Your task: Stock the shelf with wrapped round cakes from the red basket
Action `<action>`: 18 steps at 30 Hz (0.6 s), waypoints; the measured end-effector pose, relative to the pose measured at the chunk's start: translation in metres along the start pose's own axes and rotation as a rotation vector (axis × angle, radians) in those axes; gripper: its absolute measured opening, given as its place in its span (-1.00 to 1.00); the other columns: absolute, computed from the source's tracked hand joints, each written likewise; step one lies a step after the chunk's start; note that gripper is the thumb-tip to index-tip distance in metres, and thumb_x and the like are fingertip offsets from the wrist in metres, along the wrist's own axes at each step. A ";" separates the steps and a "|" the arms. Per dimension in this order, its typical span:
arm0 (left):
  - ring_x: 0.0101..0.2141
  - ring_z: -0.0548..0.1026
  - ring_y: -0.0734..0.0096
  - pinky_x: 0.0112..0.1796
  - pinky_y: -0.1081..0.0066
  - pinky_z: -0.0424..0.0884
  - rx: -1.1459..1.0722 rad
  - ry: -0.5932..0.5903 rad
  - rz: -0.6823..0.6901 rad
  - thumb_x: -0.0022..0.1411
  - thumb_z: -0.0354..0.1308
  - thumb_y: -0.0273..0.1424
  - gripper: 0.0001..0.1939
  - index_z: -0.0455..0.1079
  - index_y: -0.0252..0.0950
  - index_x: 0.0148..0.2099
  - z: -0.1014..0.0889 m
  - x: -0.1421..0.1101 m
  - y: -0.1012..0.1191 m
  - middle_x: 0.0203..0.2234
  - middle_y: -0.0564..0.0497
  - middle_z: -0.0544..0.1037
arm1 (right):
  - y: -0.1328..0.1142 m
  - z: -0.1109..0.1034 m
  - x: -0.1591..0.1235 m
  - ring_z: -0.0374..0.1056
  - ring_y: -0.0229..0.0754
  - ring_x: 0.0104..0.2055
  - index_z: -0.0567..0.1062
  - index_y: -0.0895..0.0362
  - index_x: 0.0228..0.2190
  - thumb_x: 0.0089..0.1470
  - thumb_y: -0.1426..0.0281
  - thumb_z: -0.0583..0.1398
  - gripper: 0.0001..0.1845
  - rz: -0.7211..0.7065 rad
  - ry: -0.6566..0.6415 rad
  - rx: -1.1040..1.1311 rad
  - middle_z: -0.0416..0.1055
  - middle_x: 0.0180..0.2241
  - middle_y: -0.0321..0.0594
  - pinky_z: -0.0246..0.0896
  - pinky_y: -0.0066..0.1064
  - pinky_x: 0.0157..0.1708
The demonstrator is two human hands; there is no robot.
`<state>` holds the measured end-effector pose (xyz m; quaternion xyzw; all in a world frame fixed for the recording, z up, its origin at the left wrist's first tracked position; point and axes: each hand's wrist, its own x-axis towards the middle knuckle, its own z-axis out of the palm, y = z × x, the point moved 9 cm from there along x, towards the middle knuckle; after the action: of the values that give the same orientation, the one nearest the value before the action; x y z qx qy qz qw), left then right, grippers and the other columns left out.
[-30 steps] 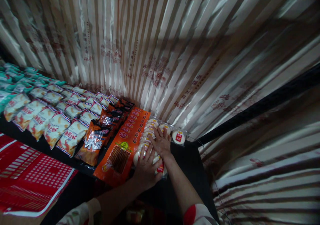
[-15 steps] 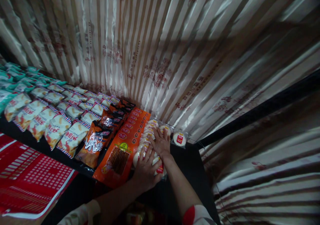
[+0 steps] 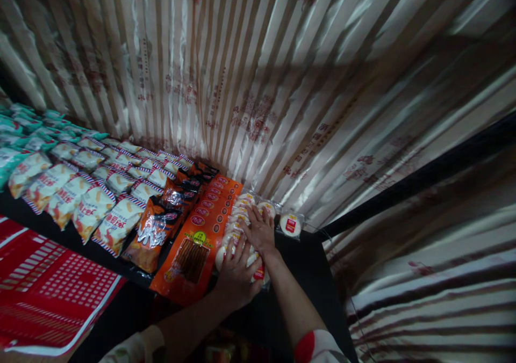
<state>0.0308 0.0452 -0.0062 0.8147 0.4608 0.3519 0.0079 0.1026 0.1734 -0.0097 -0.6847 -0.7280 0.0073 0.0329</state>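
Note:
Both hands lie on a row of round white crackers in clear wrappers (image 3: 237,220), at the right part of the black shelf. My left hand (image 3: 237,274) rests over the near end of the row, fingers stretched out. Farther back, my right hand (image 3: 260,234) presses on the row with its fingers apart. The palms and part of the wrappers are hidden. Left of the row lies a flat orange snack pack (image 3: 201,234) with brown sticks showing in its window. One more wrapped cracker (image 3: 290,224) sits apart, to the right of my right hand.
Orange-and-black snack bags (image 3: 151,234), white snack bags (image 3: 119,223) and green bags (image 3: 10,161) stand in rows to the left. A red plastic basket (image 3: 52,282) is at lower left. Behind the black shelf (image 3: 306,277) hangs a striped curtain (image 3: 250,73), crossed by a dark bar (image 3: 403,178) at right.
Both hands stay in the same place on the wrapped crackers. Only a very slight shift of the whole view shows.

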 end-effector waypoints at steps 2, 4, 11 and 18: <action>0.18 0.08 0.01 0.15 -0.08 -0.11 0.001 0.004 0.008 0.13 0.07 -0.08 -0.52 0.31 -0.11 0.07 0.001 0.000 0.000 0.14 -0.10 0.24 | 0.001 0.000 0.000 -0.41 0.00 0.31 0.00 -0.09 0.20 0.12 -0.03 -0.14 -0.34 0.002 0.007 0.006 -0.04 0.25 -0.37 -0.38 -0.03 0.19; 0.18 0.08 0.02 0.16 -0.08 -0.11 -0.001 0.004 0.007 0.14 0.05 -0.07 -0.52 0.31 -0.12 0.08 0.000 0.000 0.000 0.13 -0.10 0.25 | 0.001 0.001 0.000 -0.41 0.00 0.31 0.01 -0.09 0.20 0.12 -0.03 -0.14 -0.33 0.000 0.015 0.014 -0.03 0.25 -0.37 -0.38 -0.03 0.19; 0.20 0.03 0.02 0.16 -0.08 -0.11 0.008 0.008 0.007 0.12 0.09 -0.09 -0.51 0.30 -0.11 0.08 -0.008 0.002 0.004 0.16 -0.08 0.22 | 0.003 0.000 -0.003 -0.41 -0.01 0.31 0.01 -0.10 0.20 0.12 -0.03 -0.14 -0.34 0.016 0.027 0.013 -0.06 0.26 -0.40 -0.36 -0.06 0.19; 0.21 0.03 0.04 0.16 -0.07 -0.12 0.005 -0.035 0.028 0.11 0.09 -0.10 -0.50 0.29 -0.12 0.09 -0.004 0.001 0.004 0.16 -0.08 0.22 | 0.005 0.000 -0.004 -0.41 -0.05 0.32 -0.01 -0.12 0.20 0.14 0.00 -0.16 -0.37 0.021 0.009 0.023 -0.08 0.26 -0.41 -0.36 -0.05 0.19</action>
<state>0.0314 0.0423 -0.0011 0.8270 0.4502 0.3366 0.0088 0.1083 0.1698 -0.0105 -0.6918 -0.7206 0.0132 0.0440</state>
